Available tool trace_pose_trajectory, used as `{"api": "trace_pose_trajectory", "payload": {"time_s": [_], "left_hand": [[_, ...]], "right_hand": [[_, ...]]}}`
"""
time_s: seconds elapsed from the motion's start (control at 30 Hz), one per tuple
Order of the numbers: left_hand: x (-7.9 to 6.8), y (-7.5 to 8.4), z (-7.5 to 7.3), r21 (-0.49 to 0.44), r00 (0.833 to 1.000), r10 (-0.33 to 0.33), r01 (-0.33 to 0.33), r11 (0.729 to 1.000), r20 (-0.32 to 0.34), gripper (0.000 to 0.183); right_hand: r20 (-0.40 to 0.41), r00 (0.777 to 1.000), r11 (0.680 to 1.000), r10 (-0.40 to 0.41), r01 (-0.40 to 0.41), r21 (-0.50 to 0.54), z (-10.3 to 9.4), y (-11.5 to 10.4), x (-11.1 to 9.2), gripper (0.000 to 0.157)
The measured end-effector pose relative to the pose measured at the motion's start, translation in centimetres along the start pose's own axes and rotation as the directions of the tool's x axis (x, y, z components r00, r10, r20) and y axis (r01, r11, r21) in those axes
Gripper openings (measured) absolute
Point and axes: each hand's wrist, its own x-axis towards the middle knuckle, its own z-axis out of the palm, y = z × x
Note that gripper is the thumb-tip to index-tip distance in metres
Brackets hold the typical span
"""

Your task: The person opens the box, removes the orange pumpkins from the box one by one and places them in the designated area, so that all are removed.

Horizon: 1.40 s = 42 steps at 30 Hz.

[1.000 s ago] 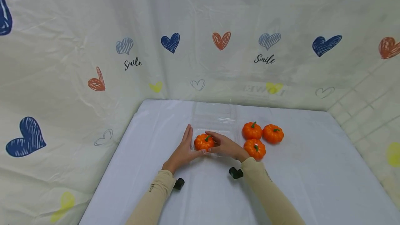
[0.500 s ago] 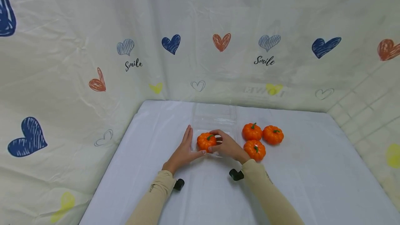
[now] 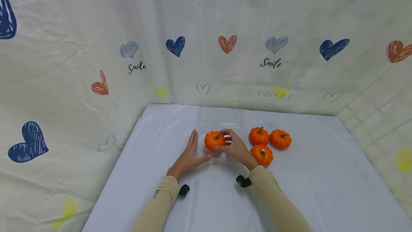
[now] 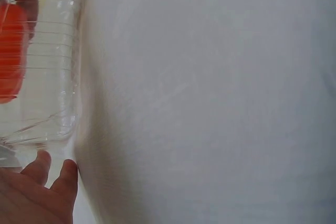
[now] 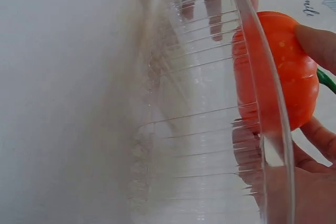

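Note:
A small orange pumpkin (image 3: 214, 141) with a green stem is gripped by my right hand (image 3: 237, 149), thumb on the near side and fingers at its right. It is over a clear plastic clamshell box (image 4: 52, 87); the right wrist view shows the pumpkin (image 5: 283, 72) at the box rim, partly seen through the wall. The box's hinged lid (image 3: 220, 115) lies back, away from me. My left hand (image 3: 190, 156) rests against the box's left side with straight fingers, its thumb along the front edge. In the left wrist view only part of the left hand (image 4: 39, 192) shows.
Three more orange pumpkins stand in a cluster right of the box: one at the back (image 3: 259, 136), one farther right (image 3: 280, 139) and one in front (image 3: 262, 154). A white cloth (image 3: 322, 174) covers the table. A heart-printed curtain (image 3: 209, 67) hangs behind it.
The pumpkin has moved slightly right and away from me, rising in the head view with my right hand. My left hand has stayed at the box's side.

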Motion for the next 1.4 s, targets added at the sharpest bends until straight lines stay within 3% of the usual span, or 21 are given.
{"api": "trace_pose_trajectory", "payload": {"time_s": [0.43,1.07,1.4], "left_hand": [[0.0,-0.1,0.0,0.001,1.0,0.005,-0.005,1.0,0.007,0.118],[-0.1,-0.1,-0.1,0.013,1.0,0.018,-0.018,1.0,0.008,0.119],[-0.1,0.0,-0.1,0.005,1.0,0.016,-0.016,1.0,0.004,0.12]], "right_hand": [[-0.04,0.999,1.0,-0.027,0.027,0.012,-1.6,-0.3,-1.0,0.072],[-0.079,0.997,0.999,0.013,-0.01,0.042,-6.2,0.4,-2.9,0.076],[-0.111,0.994,1.0,0.012,-0.014,-0.014,-8.1,0.8,-3.9,0.078]]}}
